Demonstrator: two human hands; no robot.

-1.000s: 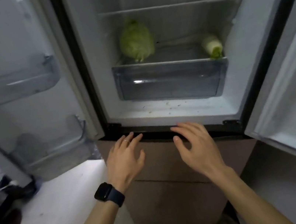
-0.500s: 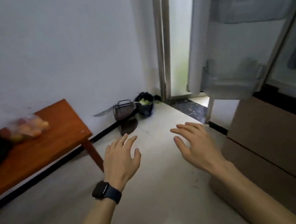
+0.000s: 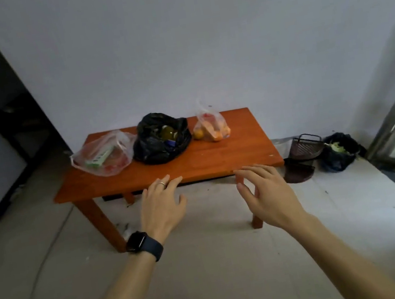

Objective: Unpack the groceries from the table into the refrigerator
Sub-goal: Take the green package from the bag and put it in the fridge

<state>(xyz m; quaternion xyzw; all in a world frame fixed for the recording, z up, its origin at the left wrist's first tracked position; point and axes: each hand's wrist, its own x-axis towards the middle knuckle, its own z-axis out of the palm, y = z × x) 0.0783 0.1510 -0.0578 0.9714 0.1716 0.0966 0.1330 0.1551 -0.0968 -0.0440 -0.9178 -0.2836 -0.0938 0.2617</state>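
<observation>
2 clear crinkled bags (image 3: 104, 155), 1 black bag (image 3: 157, 145) on wooden table (image 3: 231, 159); left hand (image 3: 161, 206), right hand (image 3: 268, 192) grip slack, empty.

Bare forearms (no sleeves); left hand (image 3: 160, 207) wears a ring (image 3: 162, 184) and black smartwatch (image 3: 143, 244)

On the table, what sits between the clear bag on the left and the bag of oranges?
In the head view, a black bag with a jar inside sits between the clear bag and the orange bag.

The single head-worn camera looks forward and down from standing height, squarely facing the low orange-brown wooden desk (image 3: 219, 161) nearby.
</observation>
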